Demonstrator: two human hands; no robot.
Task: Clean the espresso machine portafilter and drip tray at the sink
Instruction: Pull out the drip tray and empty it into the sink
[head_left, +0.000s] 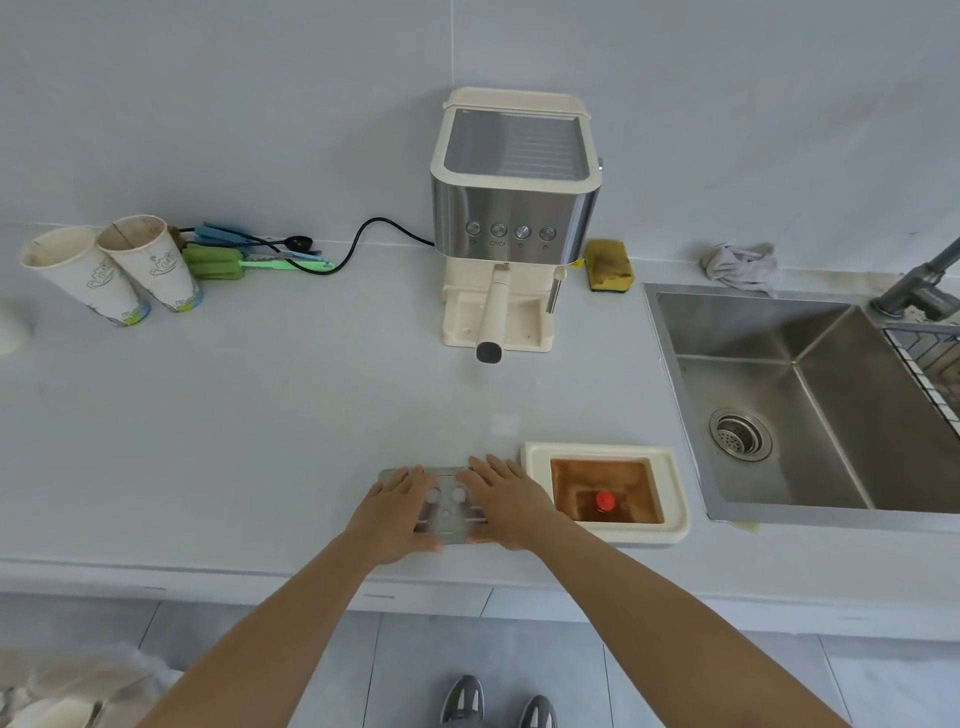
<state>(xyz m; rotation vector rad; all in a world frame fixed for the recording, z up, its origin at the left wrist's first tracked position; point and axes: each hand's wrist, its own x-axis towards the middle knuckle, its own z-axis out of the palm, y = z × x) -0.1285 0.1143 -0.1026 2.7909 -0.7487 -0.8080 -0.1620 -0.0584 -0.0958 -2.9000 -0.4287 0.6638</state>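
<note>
The cream and steel espresso machine (514, 208) stands at the back of the counter, its portafilter (493, 317) locked in with the handle pointing toward me. The cream drip tray (670, 493) sits on the counter near the front edge, with brown liquid and a red float inside. Left of it lies the flat metal drip grate (448, 512). My left hand (397, 506) and my right hand (506, 499) rest flat on the grate, fingers spread, one on each end. Whether the fingers grip its edges I cannot tell.
A steel sink (810, 395) with a drain and a grey faucet (919, 286) is at the right. A yellow sponge (608, 262) and a crumpled cloth (740, 265) lie by the wall. Two paper cups (111, 270), brushes (228, 262) and the power cord (363, 239) are at the left.
</note>
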